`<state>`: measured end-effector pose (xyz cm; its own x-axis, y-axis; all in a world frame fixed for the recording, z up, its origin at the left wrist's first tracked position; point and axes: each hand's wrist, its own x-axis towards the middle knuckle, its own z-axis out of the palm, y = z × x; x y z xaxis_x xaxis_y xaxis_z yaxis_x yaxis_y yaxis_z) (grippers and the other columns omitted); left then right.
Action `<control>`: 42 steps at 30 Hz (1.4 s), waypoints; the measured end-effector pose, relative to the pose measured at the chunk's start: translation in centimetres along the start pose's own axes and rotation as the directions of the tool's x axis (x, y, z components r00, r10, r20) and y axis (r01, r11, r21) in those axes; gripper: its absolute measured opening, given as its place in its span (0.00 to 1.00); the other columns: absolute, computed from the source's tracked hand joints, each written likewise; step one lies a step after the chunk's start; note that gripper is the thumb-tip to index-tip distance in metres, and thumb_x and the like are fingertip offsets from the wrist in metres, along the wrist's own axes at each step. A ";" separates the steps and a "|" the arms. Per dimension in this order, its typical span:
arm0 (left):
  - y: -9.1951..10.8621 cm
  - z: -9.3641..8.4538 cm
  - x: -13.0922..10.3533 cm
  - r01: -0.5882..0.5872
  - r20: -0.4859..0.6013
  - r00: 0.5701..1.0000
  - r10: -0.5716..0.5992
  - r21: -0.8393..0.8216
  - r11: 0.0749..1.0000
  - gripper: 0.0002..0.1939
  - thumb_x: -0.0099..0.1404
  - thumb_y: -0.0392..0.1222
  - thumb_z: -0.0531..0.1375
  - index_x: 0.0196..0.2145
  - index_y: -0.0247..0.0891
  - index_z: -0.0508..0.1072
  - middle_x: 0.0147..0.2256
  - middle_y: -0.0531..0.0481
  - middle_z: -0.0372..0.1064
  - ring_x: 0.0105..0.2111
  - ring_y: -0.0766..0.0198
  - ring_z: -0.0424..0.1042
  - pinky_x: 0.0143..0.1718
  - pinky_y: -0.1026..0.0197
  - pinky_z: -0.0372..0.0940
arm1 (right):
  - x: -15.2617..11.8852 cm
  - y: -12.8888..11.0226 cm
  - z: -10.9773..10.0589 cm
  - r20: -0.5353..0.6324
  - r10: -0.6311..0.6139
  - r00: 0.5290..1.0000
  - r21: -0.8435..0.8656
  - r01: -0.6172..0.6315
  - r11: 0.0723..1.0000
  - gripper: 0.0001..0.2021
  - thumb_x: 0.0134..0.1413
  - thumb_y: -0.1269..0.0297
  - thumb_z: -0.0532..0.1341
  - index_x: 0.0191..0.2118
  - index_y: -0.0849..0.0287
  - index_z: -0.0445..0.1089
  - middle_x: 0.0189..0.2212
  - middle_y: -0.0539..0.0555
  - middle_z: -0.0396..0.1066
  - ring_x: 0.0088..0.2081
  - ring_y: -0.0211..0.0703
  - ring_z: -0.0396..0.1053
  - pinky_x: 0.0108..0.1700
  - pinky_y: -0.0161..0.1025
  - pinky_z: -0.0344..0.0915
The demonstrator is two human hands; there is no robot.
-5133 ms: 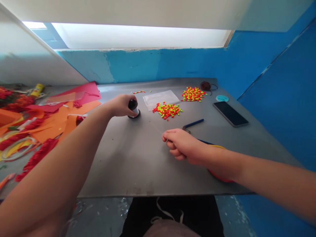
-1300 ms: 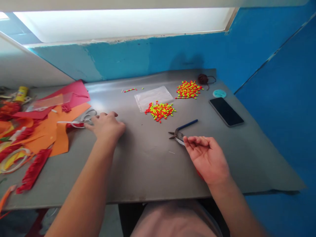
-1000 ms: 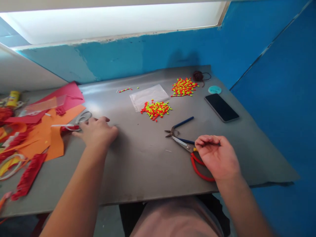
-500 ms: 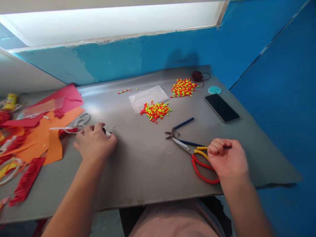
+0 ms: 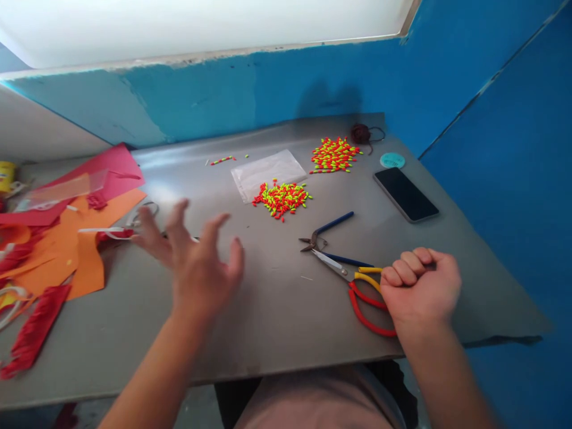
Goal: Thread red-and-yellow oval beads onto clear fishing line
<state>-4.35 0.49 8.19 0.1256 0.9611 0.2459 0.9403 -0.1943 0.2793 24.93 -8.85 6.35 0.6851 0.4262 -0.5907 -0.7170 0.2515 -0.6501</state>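
Note:
My left hand point(image 5: 199, 274) hovers over the left part of the table, fingers spread and nothing between them. Behind its fingers a small object shows only as a white edge, too covered to name. My right hand point(image 5: 420, 286) is a fist by the handles of red-handled scissors point(image 5: 369, 325); whatever lies inside the fingers is hidden. The scissors' tips meet the jaws of open blue-handled pliers point(image 5: 333, 223). Farther back lie two piles of red and yellow-green beads, a nearer bead pile point(image 5: 282, 199) and a farther bead pile point(image 5: 335, 156).
A clear plastic bag point(image 5: 268, 170) lies by the nearer beads, and a short row of beads point(image 5: 222, 160) behind it. At right are a phone point(image 5: 406, 195), a teal disc point(image 5: 392, 160) and dark yarn point(image 5: 360, 133). Orange paper point(image 5: 89, 256) and red scraps point(image 5: 38, 328) cover the left.
My left hand has lifted off the small object on the table, moved right and spread its fingers. My right hand stays a fist near the scissors. The view has shifted slightly.

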 end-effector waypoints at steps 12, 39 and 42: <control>3.5 4.3 -1.4 -0.633 0.152 0.712 0.686 -0.283 0.720 0.07 0.67 0.36 0.67 0.36 0.47 0.85 0.78 0.50 0.50 0.79 0.28 0.18 0.72 0.13 0.24 | 1.2 0.5 0.8 0.039 -0.085 0.996 -0.021 0.086 0.996 0.12 0.48 0.70 0.55 0.26 0.52 0.47 0.19 0.39 0.35 0.18 0.35 0.31 0.16 0.36 0.38; 7.5 4.7 -3.8 -0.514 0.163 0.669 0.725 -0.603 0.610 0.09 0.76 0.33 0.56 0.44 0.43 0.76 0.67 0.43 0.68 0.76 0.42 0.47 0.77 0.25 0.41 | 0.9 1.6 1.0 0.185 -0.205 0.961 -0.098 0.226 0.969 0.12 0.49 0.66 0.59 0.26 0.52 0.51 0.16 0.37 0.41 0.16 0.32 0.35 0.17 0.34 0.41; 7.8 4.2 -3.1 -0.309 0.084 0.805 0.587 -0.785 0.537 0.09 0.75 0.32 0.58 0.44 0.44 0.76 0.61 0.42 0.72 0.72 0.46 0.56 0.75 0.33 0.52 | 0.1 2.3 1.1 0.287 -0.257 0.923 -0.124 0.301 0.945 0.08 0.46 0.68 0.61 0.29 0.52 0.59 0.15 0.36 0.47 0.16 0.32 0.38 0.18 0.33 0.43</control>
<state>3.88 -3.16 5.71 0.6793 0.6765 0.2843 0.2177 -0.5557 0.8024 23.23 -7.28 5.37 0.7794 0.5782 -0.2414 -0.4556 0.2586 -0.8518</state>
